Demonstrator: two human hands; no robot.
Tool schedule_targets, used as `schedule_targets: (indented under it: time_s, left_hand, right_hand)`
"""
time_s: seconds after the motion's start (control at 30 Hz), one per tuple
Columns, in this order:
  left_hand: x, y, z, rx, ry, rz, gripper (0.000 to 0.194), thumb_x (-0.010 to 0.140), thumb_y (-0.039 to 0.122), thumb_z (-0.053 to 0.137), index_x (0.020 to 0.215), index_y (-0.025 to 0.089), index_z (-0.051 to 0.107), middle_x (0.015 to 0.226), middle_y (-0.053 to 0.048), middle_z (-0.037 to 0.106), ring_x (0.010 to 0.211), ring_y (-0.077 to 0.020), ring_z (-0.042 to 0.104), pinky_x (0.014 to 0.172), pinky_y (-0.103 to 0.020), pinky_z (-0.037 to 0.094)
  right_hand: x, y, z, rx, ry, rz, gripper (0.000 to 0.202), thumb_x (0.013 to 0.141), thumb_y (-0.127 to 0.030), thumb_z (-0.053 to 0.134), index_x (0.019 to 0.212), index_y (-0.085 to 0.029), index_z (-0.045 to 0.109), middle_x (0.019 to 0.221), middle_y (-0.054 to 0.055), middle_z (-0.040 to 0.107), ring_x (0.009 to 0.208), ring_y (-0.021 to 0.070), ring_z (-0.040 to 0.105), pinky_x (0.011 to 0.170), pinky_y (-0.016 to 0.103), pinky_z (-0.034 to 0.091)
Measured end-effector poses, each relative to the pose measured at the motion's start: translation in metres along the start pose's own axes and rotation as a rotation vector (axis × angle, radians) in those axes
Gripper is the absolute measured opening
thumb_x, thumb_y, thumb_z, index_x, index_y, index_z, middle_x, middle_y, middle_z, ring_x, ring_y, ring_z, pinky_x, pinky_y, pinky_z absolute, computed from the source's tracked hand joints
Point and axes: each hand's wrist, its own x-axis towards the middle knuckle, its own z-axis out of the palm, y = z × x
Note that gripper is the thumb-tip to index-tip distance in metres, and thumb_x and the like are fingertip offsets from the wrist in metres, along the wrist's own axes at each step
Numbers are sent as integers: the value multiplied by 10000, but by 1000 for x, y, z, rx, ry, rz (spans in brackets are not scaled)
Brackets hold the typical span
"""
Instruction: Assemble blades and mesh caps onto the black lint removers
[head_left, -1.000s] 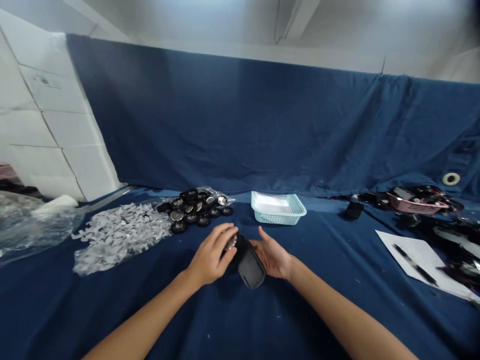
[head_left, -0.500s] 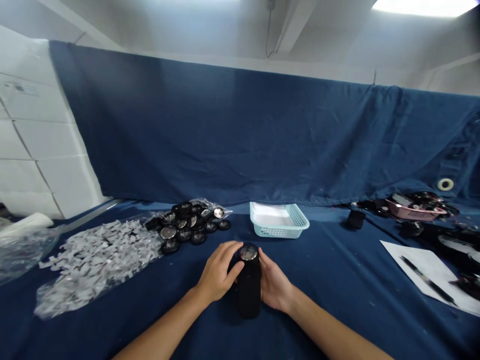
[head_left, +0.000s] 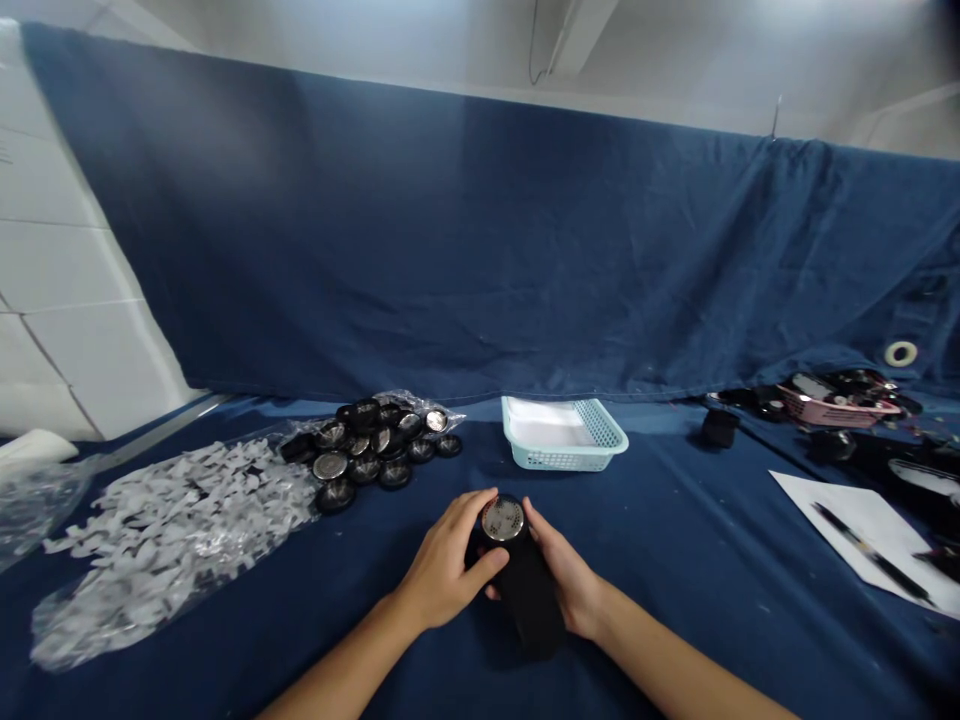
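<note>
Both hands grip a long black block-shaped device (head_left: 531,605) with a round, silver, speckled disc (head_left: 502,519) in a black rim at its far end. My left hand (head_left: 454,555) wraps its left side, thumb across the front just below the disc. Along the right side, my right hand (head_left: 571,580) holds it, with one finger by the rim; its other fingers are mostly hidden behind the device. To the left lies a pile of black round pieces (head_left: 364,469), several with silvery faces. Beside the pile, many small whitish plastic pieces (head_left: 187,510) lie on clear plastic film.
A light blue basket (head_left: 566,458) with white paper inside stands beyond my hands. At right are a small black block (head_left: 720,428), a pink basket (head_left: 836,412) of dark parts, and a white sheet (head_left: 810,490) with a black pen (head_left: 874,562). A blue curtain (head_left: 450,250) hangs behind.
The device has tilted, its near end swinging right, and its disc faces me more. Both hands have shifted slightly right with it. The camera view has moved a little.
</note>
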Motion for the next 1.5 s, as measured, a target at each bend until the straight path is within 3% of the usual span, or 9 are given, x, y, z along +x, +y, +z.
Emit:
schedule_targets:
  time_s: [0.3,0.47,0.8,1.0,1.17,1.33,1.5]
  left_hand:
    - [-1,-1,1,-3,-18,22,623,878,427,564,1416,262,296,1381,-113,449,1269,-270,449,1062,-448,395]
    - [-3,-1,3,-11,32,29,639,807,420,654,1349,239,370,1347,-124,476,1243,-279,482,1042,-439,424]
    - [-2,2,3,28,120,43,578,718,359,694,1207,214,422,1204,-109,556,1085,-252,590,938,-400,495]
    - [3,-13,3,190,214,-33,495,797,449,621,1181,214,416,1087,-83,622,970,-240,646,843,-382,531]
    - [9,-14,5,294,193,-36,429,869,439,535,1224,213,445,1140,-83,637,1023,-236,645,864,-375,526]
    - [11,-7,8,338,192,-10,514,906,452,477,1342,192,394,1256,-124,605,1119,-251,613,928,-393,497]
    - [10,0,12,394,189,-21,504,938,462,401,1358,184,384,1258,-122,600,1113,-259,614,895,-386,507]
  right_hand:
    - [-5,0,1,-72,54,71,674,834,-706,464,1050,-100,662,793,122,717,622,199,682,548,269,525]
    - [-8,-4,5,-115,67,128,703,832,-719,451,1007,-73,669,675,106,698,584,196,682,490,231,499]
    - [-6,-2,3,-141,3,98,679,854,-693,447,1031,-69,648,725,127,717,598,202,688,522,245,511]
    - [-3,-10,-1,86,-102,-26,636,878,-682,407,1113,-121,595,869,114,719,799,239,697,768,440,548]
    - [0,-16,-6,78,-95,-6,529,928,-563,415,1079,-89,597,816,111,715,802,252,706,777,440,541]
    - [0,-23,-9,71,-69,-88,480,947,-571,349,1012,-162,592,779,65,713,733,192,697,733,375,551]
    - [1,-30,-5,-15,-91,-59,487,963,-521,344,1004,-102,588,734,79,692,636,168,668,646,318,563]
